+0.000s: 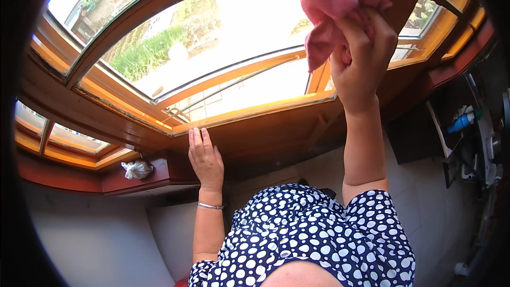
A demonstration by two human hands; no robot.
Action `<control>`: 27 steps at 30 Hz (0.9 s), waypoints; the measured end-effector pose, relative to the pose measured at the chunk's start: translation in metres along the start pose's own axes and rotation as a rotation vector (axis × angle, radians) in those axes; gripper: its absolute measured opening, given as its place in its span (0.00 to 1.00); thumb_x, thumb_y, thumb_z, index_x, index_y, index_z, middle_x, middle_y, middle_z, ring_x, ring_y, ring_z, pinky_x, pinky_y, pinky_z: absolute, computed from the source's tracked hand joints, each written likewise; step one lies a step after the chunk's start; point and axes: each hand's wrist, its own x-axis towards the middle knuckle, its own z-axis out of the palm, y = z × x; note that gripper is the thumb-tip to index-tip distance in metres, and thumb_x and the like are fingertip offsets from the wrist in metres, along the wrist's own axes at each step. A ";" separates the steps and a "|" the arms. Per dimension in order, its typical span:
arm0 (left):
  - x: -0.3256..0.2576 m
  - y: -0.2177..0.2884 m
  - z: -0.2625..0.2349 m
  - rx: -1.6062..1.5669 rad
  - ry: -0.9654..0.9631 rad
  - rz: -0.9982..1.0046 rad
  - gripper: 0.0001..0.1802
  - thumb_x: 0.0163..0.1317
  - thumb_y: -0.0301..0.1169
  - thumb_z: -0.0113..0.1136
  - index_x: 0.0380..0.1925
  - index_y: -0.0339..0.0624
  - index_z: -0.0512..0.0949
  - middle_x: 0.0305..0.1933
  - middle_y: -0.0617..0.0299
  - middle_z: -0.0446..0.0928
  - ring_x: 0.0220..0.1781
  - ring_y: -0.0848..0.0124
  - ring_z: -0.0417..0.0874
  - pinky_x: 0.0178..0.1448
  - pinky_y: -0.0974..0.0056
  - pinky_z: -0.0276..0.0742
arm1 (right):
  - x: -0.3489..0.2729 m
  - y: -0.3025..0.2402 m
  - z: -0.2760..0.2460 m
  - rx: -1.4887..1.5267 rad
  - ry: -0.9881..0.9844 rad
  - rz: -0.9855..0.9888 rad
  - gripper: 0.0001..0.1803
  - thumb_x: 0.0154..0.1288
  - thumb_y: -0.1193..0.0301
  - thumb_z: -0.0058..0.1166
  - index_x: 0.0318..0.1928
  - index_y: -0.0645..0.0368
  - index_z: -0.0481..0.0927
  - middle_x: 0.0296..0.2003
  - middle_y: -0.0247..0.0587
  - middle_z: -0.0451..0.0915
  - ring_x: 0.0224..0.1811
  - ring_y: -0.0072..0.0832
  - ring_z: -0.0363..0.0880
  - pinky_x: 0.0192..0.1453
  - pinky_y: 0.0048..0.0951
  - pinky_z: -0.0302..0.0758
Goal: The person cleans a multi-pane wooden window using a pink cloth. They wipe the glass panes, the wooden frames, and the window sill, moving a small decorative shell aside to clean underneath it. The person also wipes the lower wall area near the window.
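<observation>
My right hand (364, 58) is raised at the upper right with its fingers closed around a pink cloth (340, 8). The cloth bunches above the knuckles, and one loose corner hangs down to the left. It overlaps the bright window pane (249, 16) near the wooden upright; whether it touches the glass I cannot tell. Lower and to the left, my left hand (205, 157) rests flat with fingers stretched upward. Its fingertips lie on the lower edge of the wooden window frame (255, 115), and it holds nothing.
A knotted white plastic bag (137, 169) sits on the dark red ledge (69, 176) at the left. Through the glass a thin metal rod (234, 86) slants across. At the right, a blue bottle (460, 123) lies among clutter on a dark shelf. Pale floor tiles (409, 207) lie below.
</observation>
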 end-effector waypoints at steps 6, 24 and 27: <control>-0.001 -0.005 0.002 -0.002 0.006 0.025 0.35 0.63 0.24 0.61 0.71 0.35 0.64 0.74 0.46 0.62 0.79 0.50 0.60 0.75 0.52 0.64 | -0.059 -0.011 -0.017 0.004 -0.174 0.102 0.22 0.61 0.73 0.66 0.54 0.41 0.79 0.56 0.43 0.72 0.55 0.48 0.72 0.58 0.45 0.72; -0.003 -0.011 0.003 -0.034 0.013 0.061 0.34 0.64 0.25 0.60 0.71 0.35 0.64 0.73 0.47 0.63 0.78 0.51 0.61 0.73 0.52 0.64 | -0.164 -0.060 -0.041 0.121 -0.472 0.241 0.19 0.61 0.73 0.64 0.51 0.43 0.78 0.53 0.39 0.73 0.55 0.42 0.73 0.58 0.42 0.72; -0.003 -0.012 0.005 -0.043 0.018 0.060 0.34 0.65 0.26 0.60 0.72 0.36 0.64 0.73 0.48 0.64 0.78 0.52 0.61 0.73 0.53 0.64 | -0.123 -0.063 -0.031 0.055 -0.470 0.027 0.17 0.64 0.69 0.62 0.53 0.41 0.82 0.57 0.40 0.74 0.59 0.40 0.73 0.61 0.41 0.70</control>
